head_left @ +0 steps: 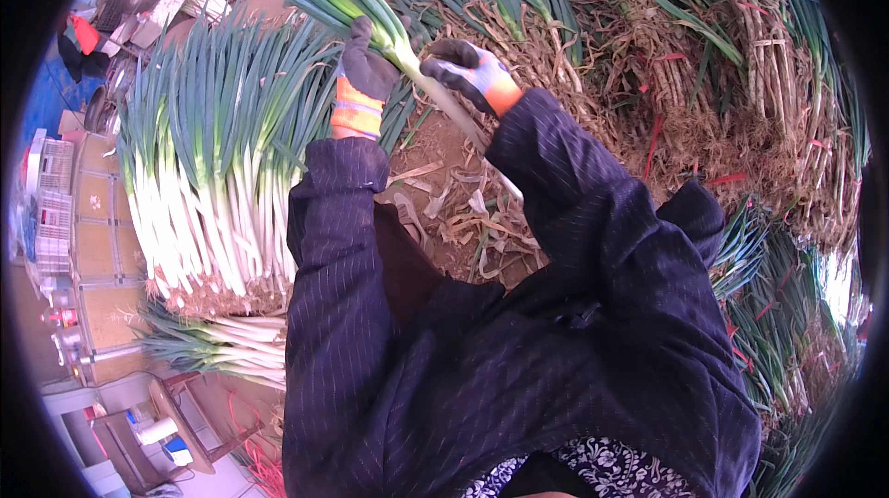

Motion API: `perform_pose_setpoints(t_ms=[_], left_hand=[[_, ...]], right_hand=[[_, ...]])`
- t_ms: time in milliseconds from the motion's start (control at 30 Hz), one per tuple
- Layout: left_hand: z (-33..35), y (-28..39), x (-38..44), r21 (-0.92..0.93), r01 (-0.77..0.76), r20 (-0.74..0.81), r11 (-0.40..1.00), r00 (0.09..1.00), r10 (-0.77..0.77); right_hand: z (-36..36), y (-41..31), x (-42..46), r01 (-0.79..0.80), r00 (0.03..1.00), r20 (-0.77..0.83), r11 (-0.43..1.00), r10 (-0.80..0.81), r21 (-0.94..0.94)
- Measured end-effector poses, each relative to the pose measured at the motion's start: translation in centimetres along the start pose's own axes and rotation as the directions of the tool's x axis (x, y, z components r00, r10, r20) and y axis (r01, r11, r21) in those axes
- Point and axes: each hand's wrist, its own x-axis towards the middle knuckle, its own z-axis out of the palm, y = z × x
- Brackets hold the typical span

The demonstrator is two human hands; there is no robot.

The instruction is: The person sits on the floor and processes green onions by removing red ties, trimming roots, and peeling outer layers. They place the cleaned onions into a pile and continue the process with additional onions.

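Note:
My left hand (366, 70), in a dark-palmed work glove with an orange cuff, grips a large green onion (444, 98) where its leaves fan out from the stalk. The onion slants across the view, leaves up and to the left, pale stalk down to the right. Its lower part passes behind my right sleeve. My right hand (472, 74), in a matching glove, has its fingers curled against the upper stalk. Whether they pinch a bit of outer leaf cannot be made out. Below lie dry peeled leaves (486, 220) on the earthen ground.
Cleaned green onions (215, 171) stand in a thick row on my left, with more lying (236, 345) behind them. Unpeeled bundles with dry husks (660, 74) and red ties fill the right. Plastic crates (52, 220) and a wooden chair (184, 421) are at the far left.

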Motion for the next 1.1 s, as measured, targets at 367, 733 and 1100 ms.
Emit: perform_pose_setpoints(t_ms=[367,733,1100], left_hand=[[-0.6,-2.2,1.0,0.020,0.088,-0.128,0.996,0.988,-0.084],[-7.8,6.5,3.4,-0.231,-0.129,-0.233,0.964,0.970,0.073],[-6.8,9.7,1.2,-0.003,-0.240,-0.185,0.971,0.954,0.235]], right_hand=[[1.6,2.8,1.3,0.181,0.983,-0.129,0.809,-0.130,0.559],[-8.2,13.8,-11.1,-0.160,0.970,0.202,0.982,0.138,0.099],[-13.8,27.7,-19.8,-0.244,0.600,0.264,0.488,0.755,-0.838]])
